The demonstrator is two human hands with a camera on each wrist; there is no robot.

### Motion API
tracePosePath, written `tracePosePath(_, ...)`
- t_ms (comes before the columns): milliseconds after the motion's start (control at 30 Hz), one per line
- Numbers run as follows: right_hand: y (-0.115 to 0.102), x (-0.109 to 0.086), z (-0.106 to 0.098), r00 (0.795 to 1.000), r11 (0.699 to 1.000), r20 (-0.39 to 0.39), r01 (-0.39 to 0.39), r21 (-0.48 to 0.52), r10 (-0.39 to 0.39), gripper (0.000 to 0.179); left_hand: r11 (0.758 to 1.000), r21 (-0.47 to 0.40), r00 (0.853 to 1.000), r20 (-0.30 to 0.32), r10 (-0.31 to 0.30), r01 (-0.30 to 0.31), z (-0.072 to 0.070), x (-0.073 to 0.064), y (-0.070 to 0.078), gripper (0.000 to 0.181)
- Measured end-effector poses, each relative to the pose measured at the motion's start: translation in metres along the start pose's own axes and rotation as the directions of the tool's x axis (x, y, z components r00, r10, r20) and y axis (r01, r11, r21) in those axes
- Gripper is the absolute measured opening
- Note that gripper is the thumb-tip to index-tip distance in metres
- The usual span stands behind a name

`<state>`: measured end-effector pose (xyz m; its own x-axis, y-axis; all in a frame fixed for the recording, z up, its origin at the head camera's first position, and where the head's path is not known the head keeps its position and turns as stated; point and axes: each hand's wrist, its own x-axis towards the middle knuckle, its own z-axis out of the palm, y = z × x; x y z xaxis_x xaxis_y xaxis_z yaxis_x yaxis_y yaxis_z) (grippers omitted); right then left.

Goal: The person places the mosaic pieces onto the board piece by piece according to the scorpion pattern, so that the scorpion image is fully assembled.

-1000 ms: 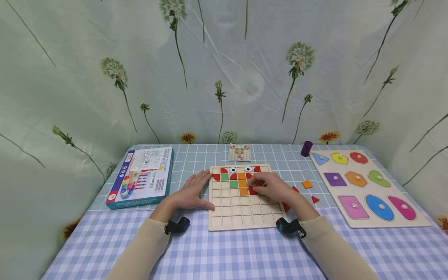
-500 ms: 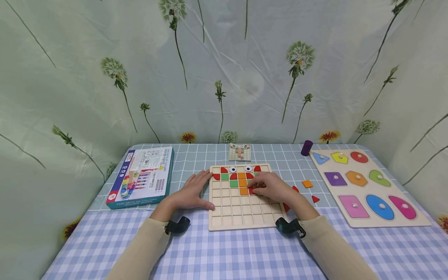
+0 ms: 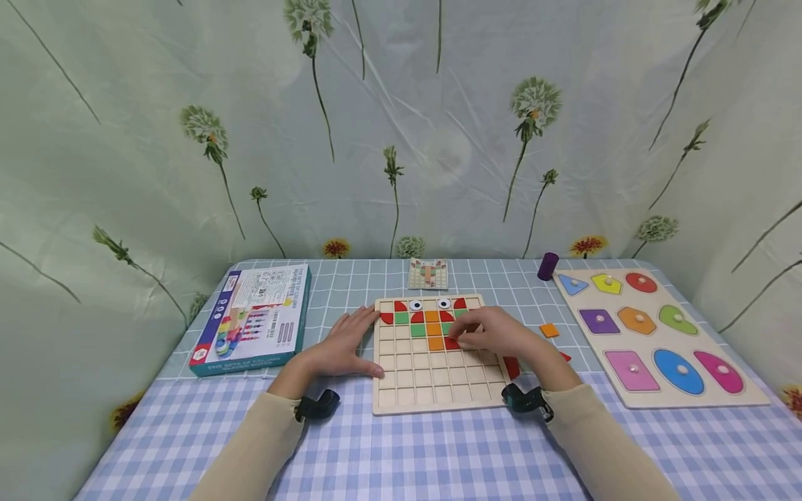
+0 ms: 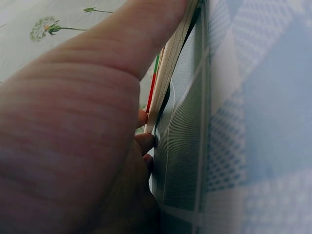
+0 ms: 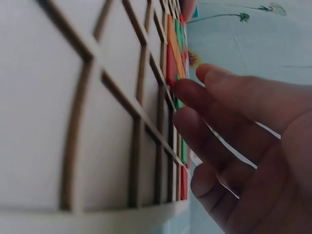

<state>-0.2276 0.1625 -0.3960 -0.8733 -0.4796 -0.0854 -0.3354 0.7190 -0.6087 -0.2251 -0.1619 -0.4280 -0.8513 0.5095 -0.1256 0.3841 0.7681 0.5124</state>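
A wooden grid board (image 3: 413, 396) lies on the table, its upper rows partly filled with red, green and orange tiles and two eye tiles. My left hand (image 3: 341, 348) rests along the board's left edge, fingers spread and thumb (image 4: 146, 34) at the rim. Over the right part of the board is my right hand (image 3: 495, 330), its fingertips close to a red tile (image 3: 451, 344) that sits in a cell beside an orange tile (image 3: 435, 344). In the right wrist view the thumb and fingers (image 5: 187, 122) are loosely bent with nothing between them. The hand covers some cells.
A small pattern card (image 3: 429, 273) lies behind the board. Left stands a flat boxed set (image 3: 257, 313); right lies a knobbed shape puzzle (image 3: 617, 348). A purple cylinder (image 3: 548, 266), a loose orange tile (image 3: 549, 330) and red pieces (image 3: 512, 367) are near the right arm.
My right fingers have eased off the red tile, which shows more fully now in its cell. The right forearm has shifted slightly right. My left hand stays put.
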Motion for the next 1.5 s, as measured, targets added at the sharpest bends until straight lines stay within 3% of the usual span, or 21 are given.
tracePosePath(267,0.011,-0.008,-0.023,0.997,1.0,-0.07,0.018,-0.004,-0.019,0.018,1.0,0.007,1.0,-0.002,-0.011,0.011,0.0,-0.001,0.0,0.12)
tracePosePath(433,0.023,-0.018,-0.04,0.994,0.999,-0.104,-0.036,-0.027,0.033,0.023,1.0,0.008,1.0,0.004,-0.01,0.01,-0.001,-0.001,0.0,0.121)
tracePosePath(800,0.05,-0.034,-0.062,0.987,0.987,0.032,-0.159,0.022,0.158,0.028,1.0,0.013,1.0,-0.017,0.002,-0.001,0.003,0.003,0.0,0.12)
tracePosePath(1233,0.065,-0.042,-0.063,0.975,0.984,0.148,-0.174,0.024,0.169,0.028,1.0,0.024,1.0,-0.014,0.008,-0.008,0.003,0.003,-0.001,0.119)
tracePosePath(1500,0.072,-0.038,-0.059,0.976,0.987,0.151,-0.158,0.011,0.155,0.023,1.0,0.023,1.0,-0.004,0.01,-0.01,0.002,0.002,0.001,0.119)
